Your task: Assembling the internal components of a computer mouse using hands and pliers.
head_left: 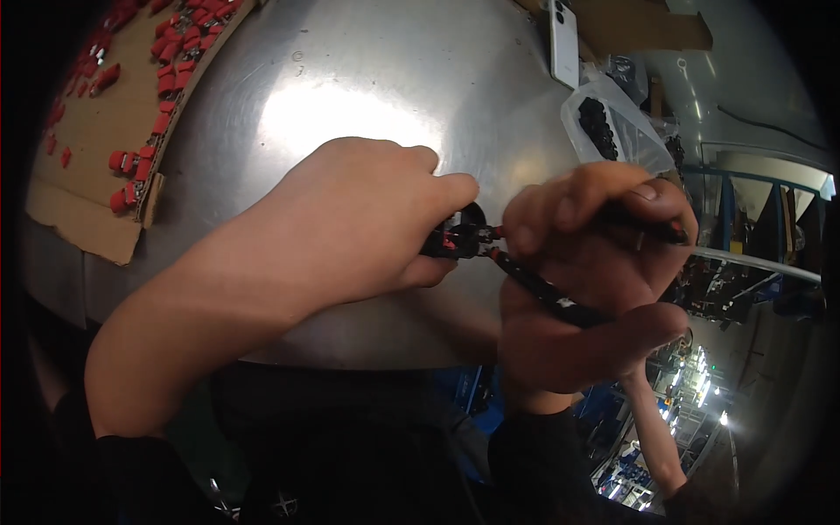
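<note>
Over the metal tabletop (367, 52), my left hand (359, 219) grips a small black part (444, 243) with a bit of red on it, thumb and fingers closed around it. My right hand (604, 271) is wrapped around a pair of pliers with black handles (547, 291), its fingers over one handle and its palm behind the other. The pliers' jaws (479, 241) meet the black part between the two hands. My left fingers hide most of that part, so its exact shape is unclear.
At the upper left lies a cardboard sheet (87, 166) with many red-capped metal pieces (166, 79). A white phone (564, 48) sits at the upper right, near a clear plastic container (643, 131) with black parts (597, 122). Another forearm (656, 429) shows at the lower right.
</note>
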Tool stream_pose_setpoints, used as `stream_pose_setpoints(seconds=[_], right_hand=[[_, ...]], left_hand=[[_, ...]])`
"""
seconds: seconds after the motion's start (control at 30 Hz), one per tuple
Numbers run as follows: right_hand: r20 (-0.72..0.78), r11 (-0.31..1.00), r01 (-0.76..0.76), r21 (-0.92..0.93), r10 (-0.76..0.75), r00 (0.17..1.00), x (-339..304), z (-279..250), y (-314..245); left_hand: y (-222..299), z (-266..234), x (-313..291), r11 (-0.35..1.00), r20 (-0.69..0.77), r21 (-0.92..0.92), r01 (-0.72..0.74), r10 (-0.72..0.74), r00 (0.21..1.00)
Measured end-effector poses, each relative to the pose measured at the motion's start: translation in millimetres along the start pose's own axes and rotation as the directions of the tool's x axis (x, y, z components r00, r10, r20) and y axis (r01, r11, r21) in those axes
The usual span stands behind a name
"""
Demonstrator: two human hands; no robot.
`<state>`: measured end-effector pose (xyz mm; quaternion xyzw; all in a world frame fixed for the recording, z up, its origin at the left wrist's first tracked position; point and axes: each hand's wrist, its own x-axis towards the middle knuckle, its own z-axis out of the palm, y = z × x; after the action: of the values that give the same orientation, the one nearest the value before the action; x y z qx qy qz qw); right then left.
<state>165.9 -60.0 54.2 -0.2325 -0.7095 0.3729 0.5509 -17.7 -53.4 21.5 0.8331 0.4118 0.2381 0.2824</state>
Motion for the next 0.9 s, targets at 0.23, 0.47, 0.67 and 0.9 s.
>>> stream_pose_setpoints(seconds=[0.23,0.47,0.67,0.9], right_hand=[[0.046,0.993,0.092,0.08,-0.095,0.994,4,-3,7],[0.022,0.997,0.079,0.024,-0.079,0.997,-6,2,12],[0.016,0.997,0.066,-0.026,-0.066,0.998,-2,5,11],[0.016,0.997,-0.031,0.071,0.03,0.999,6,9,10]], left_hand=[[11,-5,1,0.995,-0.087,-0.087,-0.05,0.043,0.995],[8,-1,8,0.988,0.086,-0.126,0.09,-0.079,0.993],[11,3,6,0.992,0.003,-0.092,0.082,-0.082,0.997],[4,-6,2,0.988,-0.045,-0.14,0.067,-0.074,0.996]])
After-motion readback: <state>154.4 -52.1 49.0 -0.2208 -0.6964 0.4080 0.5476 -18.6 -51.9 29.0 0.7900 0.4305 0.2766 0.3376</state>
